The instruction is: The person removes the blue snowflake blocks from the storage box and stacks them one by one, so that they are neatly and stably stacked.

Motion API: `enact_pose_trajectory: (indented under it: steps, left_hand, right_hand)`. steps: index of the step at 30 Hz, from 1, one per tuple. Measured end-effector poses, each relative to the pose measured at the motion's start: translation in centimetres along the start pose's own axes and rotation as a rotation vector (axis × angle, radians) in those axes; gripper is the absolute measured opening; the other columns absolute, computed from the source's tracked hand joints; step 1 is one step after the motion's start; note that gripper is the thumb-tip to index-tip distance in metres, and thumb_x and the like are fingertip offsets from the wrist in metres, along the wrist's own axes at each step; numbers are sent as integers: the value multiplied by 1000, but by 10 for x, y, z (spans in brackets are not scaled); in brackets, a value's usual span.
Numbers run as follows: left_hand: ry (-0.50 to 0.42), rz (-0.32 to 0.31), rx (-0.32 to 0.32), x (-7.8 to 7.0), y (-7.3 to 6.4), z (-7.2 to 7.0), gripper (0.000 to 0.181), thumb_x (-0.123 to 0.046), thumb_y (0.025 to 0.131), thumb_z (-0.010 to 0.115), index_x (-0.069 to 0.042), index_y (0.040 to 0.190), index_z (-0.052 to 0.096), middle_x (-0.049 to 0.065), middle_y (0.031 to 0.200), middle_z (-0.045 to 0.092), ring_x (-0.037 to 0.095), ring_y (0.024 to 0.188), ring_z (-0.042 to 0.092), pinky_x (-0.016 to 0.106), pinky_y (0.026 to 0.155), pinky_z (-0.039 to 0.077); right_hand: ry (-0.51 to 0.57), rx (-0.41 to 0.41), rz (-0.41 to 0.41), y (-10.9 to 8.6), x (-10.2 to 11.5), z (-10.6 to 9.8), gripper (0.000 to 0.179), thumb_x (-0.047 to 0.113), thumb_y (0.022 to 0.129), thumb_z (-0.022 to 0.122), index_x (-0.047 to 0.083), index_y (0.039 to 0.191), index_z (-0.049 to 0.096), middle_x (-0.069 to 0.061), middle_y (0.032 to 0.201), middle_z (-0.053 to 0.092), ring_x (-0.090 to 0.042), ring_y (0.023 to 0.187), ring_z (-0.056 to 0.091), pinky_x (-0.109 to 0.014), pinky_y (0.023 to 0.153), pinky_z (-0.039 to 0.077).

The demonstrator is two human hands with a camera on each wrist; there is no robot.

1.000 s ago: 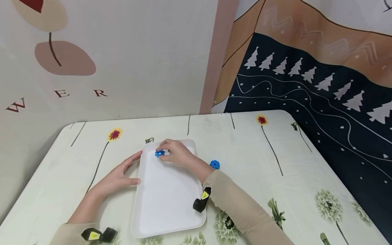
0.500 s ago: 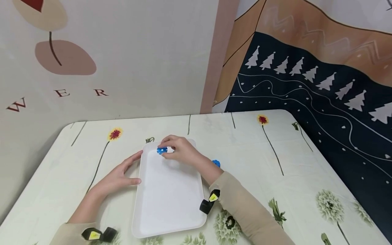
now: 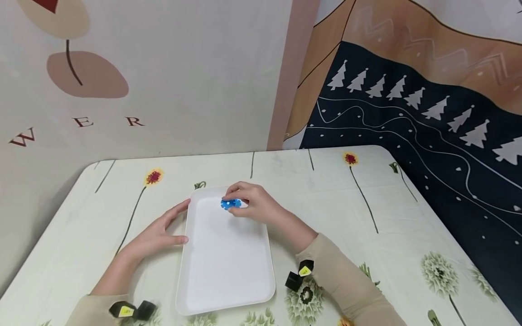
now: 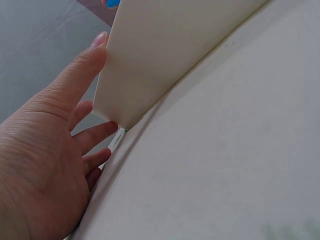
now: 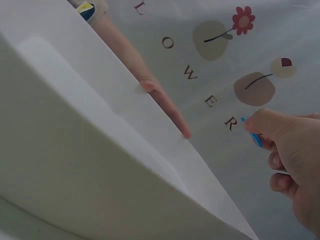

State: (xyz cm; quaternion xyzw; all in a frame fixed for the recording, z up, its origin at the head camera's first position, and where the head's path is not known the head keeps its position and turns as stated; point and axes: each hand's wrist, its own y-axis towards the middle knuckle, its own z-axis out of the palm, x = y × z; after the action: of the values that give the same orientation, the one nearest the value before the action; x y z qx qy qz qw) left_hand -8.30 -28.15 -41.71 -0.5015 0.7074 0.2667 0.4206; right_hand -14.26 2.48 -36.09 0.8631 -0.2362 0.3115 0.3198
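A white rectangular tray lies on the table in the head view. Above its far end, my right hand pinches a blue notched disc between thumb and fingers. The right wrist view catches this disc edge-on as a thin blue piece at the fingertips. My left hand touches the tray's left side with its fingers spread and fairly straight. Close up in the left wrist view, the thumb and fingertips of that hand meet the tray wall.
A pale flower-print cloth covers the table. Behind it stands a wall with printed letters, and a dark hanging with white trees borders the right side. Both wrists wear small black devices.
My right hand has moved to the right over the tray, carrying the blue disc. A second blue disc, seen earlier right of the tray, is now out of sight. My left hand stays put.
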Motion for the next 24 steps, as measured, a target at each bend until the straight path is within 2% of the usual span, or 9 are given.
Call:
enact_pose_trajectory:
  steps: [5,10,24]
  left_hand:
    - [4,10,4,-1,0,-1,95,-20,76,81,-20,153,25,18,153,26,41,140,13,67,104,14]
    - [4,7,2,-1,0,-1,95,-20,76,82,-18,153,25,19,153,26,42,140,13,68,103,15]
    - [-7,21,5,1,0,-2,95,-18,76,82,-20,153,26,18,153,27,41,140,14,66,104,15]
  right_hand:
    - [-1,-10,-24,-14,1,-9,23,2,82,74,0,105,73,-6,107,61,-22,76,54,-31,60,47]
    - [1,-22,-21,-27,1,-19,24,2,81,74,-1,105,72,-5,107,62,-11,70,48,-23,58,43]
    - [-42,-61,24,-63,-7,-38,25,0,78,76,1,103,73,-6,105,63,-25,63,49,-21,56,40]
